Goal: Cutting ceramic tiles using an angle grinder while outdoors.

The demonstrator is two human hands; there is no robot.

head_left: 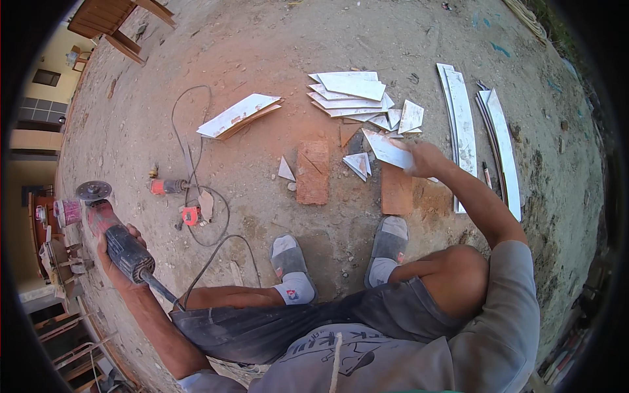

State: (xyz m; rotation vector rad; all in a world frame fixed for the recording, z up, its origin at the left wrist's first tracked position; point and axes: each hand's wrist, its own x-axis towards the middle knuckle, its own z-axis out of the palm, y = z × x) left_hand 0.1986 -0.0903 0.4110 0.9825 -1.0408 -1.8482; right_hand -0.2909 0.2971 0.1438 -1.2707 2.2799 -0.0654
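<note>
My left hand [116, 261] is wrapped round the body of a red and dark-blue angle grinder [126, 245], held out at the left. The grinder's round cutting disc [94, 190] faces up at its far end. In front of me, my right hand [426, 159] grips the right end of a white tile piece [385, 148] with a slanted end. That piece is just beyond a reddish brick [397, 191]; whether it touches the brick I cannot tell. Small triangular tile offcuts [358, 164] lie to its left, and a stack of cut white tiles [354, 88] lies beyond it.
Another brick [312, 171] lies left of centre, with a triangular offcut [286, 169] beside it. More cut tiles [239, 115] rest farther left. Long tile strips [464, 124] lie at the right near a marker [487, 175]. A cord [227, 219] loops past a second red power tool [169, 187] and a red tape measure [190, 215].
</note>
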